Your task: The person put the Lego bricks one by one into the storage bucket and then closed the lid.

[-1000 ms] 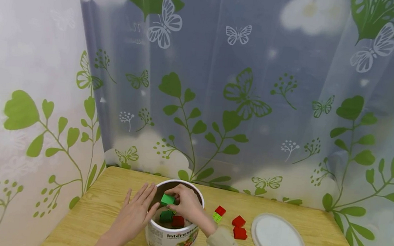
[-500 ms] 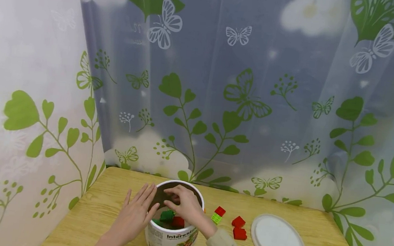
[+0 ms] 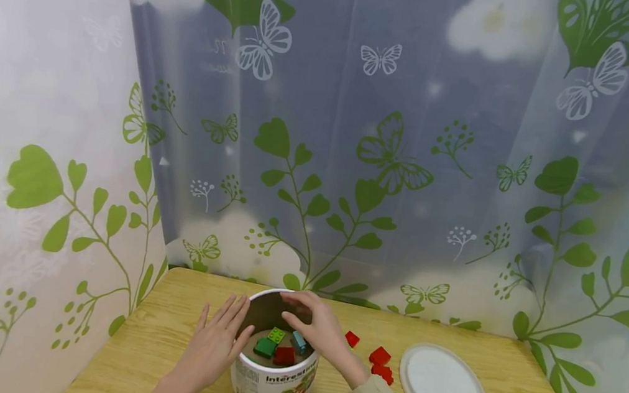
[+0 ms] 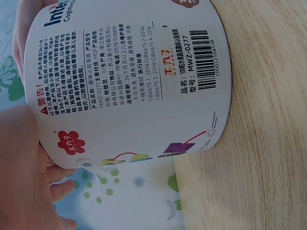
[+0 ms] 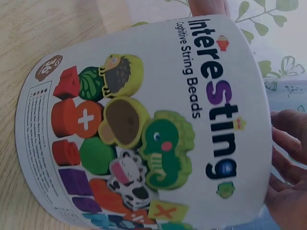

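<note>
A white cylindrical bucket (image 3: pixel 246 387) with a printed label stands on the table. Inside it lie a dark green building brick (image 3: pixel 264 347), a light green brick (image 3: pixel 276 335), a red brick (image 3: pixel 283 356) and a blue brick (image 3: pixel 298 342). My left hand (image 3: pixel 212 337), fingers straight, rests at the bucket's left rim; the left wrist view shows that hand (image 4: pixel 21 172) beside the bucket's top edge. Over the right rim hovers my right hand (image 3: pixel 317 325), fingers loosely bent and holding nothing. The right wrist view has this hand (image 5: pixel 288 163) beyond the rim.
Right of the bucket lie loose red bricks (image 3: pixel 380 356), with another red brick (image 3: pixel 352 339) partly behind the right forearm. A round white lid (image 3: pixel 444 386) lies farther right on the wooden table (image 3: pixel 194 292). A patterned curtain (image 3: pixel 312 221) closes off the back.
One second ago my right hand pinched a green brick above the bucket; it let go of it inside. That hand has since moved right, to the rim. My left hand has stayed put.
</note>
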Demonstrator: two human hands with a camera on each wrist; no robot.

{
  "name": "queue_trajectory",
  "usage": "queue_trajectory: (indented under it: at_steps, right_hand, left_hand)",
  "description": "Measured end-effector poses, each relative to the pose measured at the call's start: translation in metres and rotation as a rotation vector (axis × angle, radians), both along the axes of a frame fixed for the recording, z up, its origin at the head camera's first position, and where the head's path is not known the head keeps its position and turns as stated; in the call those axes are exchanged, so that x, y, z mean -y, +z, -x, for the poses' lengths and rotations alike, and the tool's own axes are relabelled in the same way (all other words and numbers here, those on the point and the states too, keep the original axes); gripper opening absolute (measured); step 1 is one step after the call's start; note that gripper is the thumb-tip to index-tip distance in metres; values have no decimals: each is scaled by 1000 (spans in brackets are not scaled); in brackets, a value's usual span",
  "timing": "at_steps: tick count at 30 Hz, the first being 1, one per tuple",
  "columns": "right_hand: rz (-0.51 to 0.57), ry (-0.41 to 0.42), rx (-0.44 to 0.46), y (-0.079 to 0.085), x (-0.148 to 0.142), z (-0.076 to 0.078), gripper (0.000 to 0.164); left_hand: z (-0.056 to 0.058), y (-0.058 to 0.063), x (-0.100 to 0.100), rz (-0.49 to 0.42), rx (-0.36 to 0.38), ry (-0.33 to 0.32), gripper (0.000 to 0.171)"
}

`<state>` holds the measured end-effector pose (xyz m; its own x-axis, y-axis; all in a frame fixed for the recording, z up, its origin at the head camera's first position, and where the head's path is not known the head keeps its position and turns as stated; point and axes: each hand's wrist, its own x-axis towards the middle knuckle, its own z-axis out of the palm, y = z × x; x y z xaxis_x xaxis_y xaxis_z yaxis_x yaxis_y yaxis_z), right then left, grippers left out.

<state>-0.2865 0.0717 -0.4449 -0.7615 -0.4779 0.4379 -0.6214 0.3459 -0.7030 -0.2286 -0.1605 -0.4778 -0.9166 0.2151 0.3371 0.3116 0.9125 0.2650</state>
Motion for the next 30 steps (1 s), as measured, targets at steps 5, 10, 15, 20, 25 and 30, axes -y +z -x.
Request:
queue_trajectory:
  at_steps: [5,10,15,20,25,30]
  right_hand:
    - [89,-45,23,-2,-17,-2,39]
    - [162,-93,15,-7,-38,-2,39]
    - [171,-155,36,-13,-62,-2,41]
    - [165,-202,31,-22,-88,-1,42]
    - [146,-278,83,-30,-112,-3,43]
    - [90,-363,155,-42,-134,-5,42]
  left_hand:
    - [-1,0,-1,-10,-2,-1,62]
    - [-1,0,-1,-15,0,0,62]
    - [0,-1,-1,-14,-8,1,62]
    - [0,0,0,-17,-3,1,62]
    - [0,1,0,-17,8,-2,62]
    - [-1,2,0,-15,15,-3,62]
